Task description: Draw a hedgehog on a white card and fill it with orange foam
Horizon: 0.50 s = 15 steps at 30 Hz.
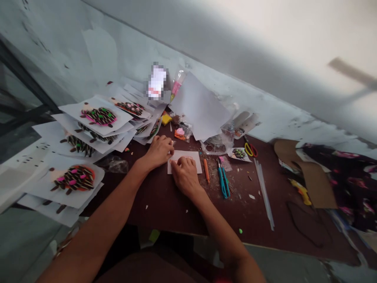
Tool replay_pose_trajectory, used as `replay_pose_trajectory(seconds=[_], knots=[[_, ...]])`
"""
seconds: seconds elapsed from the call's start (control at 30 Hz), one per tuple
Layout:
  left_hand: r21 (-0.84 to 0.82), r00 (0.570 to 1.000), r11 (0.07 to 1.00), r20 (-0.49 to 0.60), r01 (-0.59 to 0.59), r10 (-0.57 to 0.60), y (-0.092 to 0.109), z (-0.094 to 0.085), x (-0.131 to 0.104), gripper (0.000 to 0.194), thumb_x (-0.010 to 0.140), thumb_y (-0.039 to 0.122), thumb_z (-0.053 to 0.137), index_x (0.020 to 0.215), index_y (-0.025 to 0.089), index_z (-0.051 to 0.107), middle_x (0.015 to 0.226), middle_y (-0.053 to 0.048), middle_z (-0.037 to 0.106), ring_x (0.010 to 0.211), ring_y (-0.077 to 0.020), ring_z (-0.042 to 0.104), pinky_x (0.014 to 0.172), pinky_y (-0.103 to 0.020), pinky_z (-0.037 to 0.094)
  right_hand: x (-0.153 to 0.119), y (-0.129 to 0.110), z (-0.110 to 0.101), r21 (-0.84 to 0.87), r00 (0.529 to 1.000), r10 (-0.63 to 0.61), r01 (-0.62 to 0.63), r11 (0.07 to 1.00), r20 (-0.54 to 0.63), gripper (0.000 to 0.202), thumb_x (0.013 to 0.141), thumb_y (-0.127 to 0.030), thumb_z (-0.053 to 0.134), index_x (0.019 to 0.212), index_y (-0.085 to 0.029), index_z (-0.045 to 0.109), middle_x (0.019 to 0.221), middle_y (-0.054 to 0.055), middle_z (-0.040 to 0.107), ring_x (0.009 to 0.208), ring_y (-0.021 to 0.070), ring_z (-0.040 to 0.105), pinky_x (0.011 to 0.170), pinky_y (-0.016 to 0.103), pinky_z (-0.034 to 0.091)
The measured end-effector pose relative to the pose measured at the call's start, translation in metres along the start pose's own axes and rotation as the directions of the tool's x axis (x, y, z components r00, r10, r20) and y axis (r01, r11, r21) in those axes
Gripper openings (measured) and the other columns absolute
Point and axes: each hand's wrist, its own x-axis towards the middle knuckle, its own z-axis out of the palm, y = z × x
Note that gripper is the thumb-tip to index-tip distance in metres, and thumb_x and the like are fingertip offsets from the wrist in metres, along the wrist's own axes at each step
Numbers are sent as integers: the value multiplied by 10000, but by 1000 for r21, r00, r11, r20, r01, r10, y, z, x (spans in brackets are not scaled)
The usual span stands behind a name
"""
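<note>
A small white card [198, 161] lies on the dark red table, bearing a thin orange patch that looks like modelling clay [190, 158]. My right hand [186, 173] rests on this card, its bent fingers close together and pressed down on the patch. Whatever lies under those fingertips is hidden. Just left of the card, my left hand [160, 150] is curled, fingertips together by its upper left corner; I cannot make out what they hold. An orange stick-like tool [206, 171] and teal-handled scissors [224, 182] lie to the right of the card.
Sheets with striped hedgehog figures [100, 116] are piled at the left. A lit phone [157, 81] leans at the back near a large white sheet [202, 106]. Rightward lie red-yellow scissors [251, 149], clear glue sticks [264, 194] and a yellow glue gun [301, 191].
</note>
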Motion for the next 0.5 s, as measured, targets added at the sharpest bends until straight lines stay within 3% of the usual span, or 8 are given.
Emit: replay_pose_trajectory(seconds=[0.3,0.5], knots=[[-86,997,996,76,0,7,-4,-4,0,187,789,162,598,766,244,764,978,-47,760,1121,-273,554,956,-463,317,5,-9,-1,-30,999,4,-3,1000,32,250,1025,-275,454,1124,-164,655,1005,105,601,935,252,460,897,399,301],[-91,997,996,76,-10,17,-5,-3,0,193,772,160,595,770,243,769,978,-51,765,1117,-270,565,945,-448,331,3,-6,1,34,999,5,-6,999,38,351,1015,-391,497,1273,-190,626,1052,113,592,982,261,453,957,420,293]])
